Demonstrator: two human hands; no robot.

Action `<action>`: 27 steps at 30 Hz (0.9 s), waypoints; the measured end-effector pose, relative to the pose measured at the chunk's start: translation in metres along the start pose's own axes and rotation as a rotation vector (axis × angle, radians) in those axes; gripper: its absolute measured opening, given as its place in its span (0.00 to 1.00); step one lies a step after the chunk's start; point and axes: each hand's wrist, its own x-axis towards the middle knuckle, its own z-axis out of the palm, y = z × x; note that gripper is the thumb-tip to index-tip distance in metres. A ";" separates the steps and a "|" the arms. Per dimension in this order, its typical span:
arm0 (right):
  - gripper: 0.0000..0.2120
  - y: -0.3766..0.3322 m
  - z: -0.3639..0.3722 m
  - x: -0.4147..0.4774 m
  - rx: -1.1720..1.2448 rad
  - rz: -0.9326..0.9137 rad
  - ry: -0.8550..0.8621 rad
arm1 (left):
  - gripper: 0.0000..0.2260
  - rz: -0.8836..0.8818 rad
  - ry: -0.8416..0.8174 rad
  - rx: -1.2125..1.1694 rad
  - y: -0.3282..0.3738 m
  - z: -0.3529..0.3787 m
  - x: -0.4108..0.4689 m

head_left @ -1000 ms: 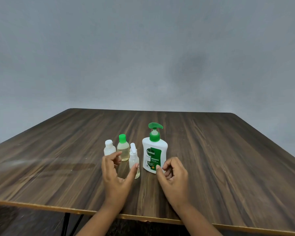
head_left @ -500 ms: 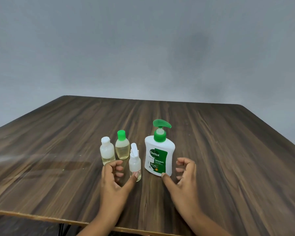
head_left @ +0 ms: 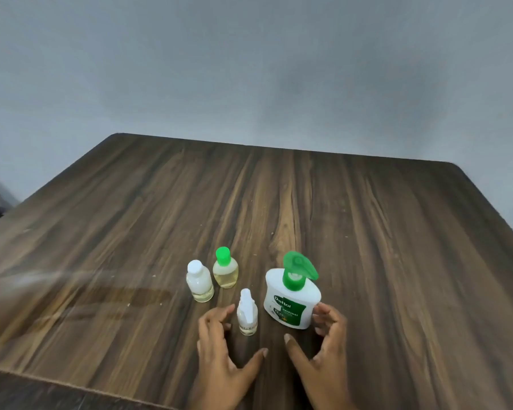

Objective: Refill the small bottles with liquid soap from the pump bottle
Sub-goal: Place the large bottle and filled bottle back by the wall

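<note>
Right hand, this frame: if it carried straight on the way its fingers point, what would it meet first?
The pump bottle. The right hand is cupped open beside its lower right side, with the fingertips almost at the wall. Whether they touch is unclear. Nothing lies between.

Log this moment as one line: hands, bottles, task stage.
left hand: empty, cupped beside spray bottle | right hand: empty, fingertips at pump bottle | white-cap bottle, green-cap bottle: upright, capped | stage: refill not started
</note>
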 end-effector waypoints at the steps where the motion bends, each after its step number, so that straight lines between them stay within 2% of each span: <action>1: 0.33 -0.005 -0.003 -0.001 -0.008 0.017 -0.011 | 0.37 -0.010 -0.027 -0.024 0.004 -0.003 -0.002; 3: 0.34 -0.014 -0.009 -0.002 -0.047 0.031 -0.081 | 0.36 -0.070 -0.049 -0.091 0.019 -0.013 -0.004; 5: 0.35 -0.021 -0.017 -0.003 -0.086 0.054 -0.167 | 0.28 -0.126 0.010 -0.178 0.042 -0.025 -0.001; 8: 0.35 -0.046 -0.033 -0.003 -0.108 0.118 -0.201 | 0.11 -0.072 0.083 -0.285 0.090 -0.051 0.025; 10: 0.34 -0.064 -0.040 0.000 -0.140 0.141 -0.187 | 0.06 0.016 0.032 -0.205 0.116 -0.069 0.060; 12: 0.34 -0.078 -0.045 0.006 -0.160 0.141 -0.179 | 0.09 0.114 -0.106 -0.094 0.128 -0.079 0.095; 15: 0.32 -0.089 -0.047 0.020 -0.210 0.163 -0.212 | 0.16 0.102 -0.478 -0.003 0.128 -0.078 0.140; 17: 0.32 -0.094 -0.047 0.026 -0.277 0.179 -0.266 | 0.20 0.098 -0.741 0.164 0.127 -0.069 0.156; 20: 0.32 -0.097 -0.046 0.036 -0.366 0.225 -0.343 | 0.20 0.164 -0.971 0.397 0.126 -0.049 0.166; 23: 0.30 -0.095 -0.044 0.042 -0.396 0.244 -0.408 | 0.16 0.199 -1.045 0.516 0.124 -0.035 0.160; 27: 0.23 -0.093 -0.041 0.048 -0.342 0.232 -0.421 | 0.12 0.148 -0.988 0.427 0.117 -0.031 0.156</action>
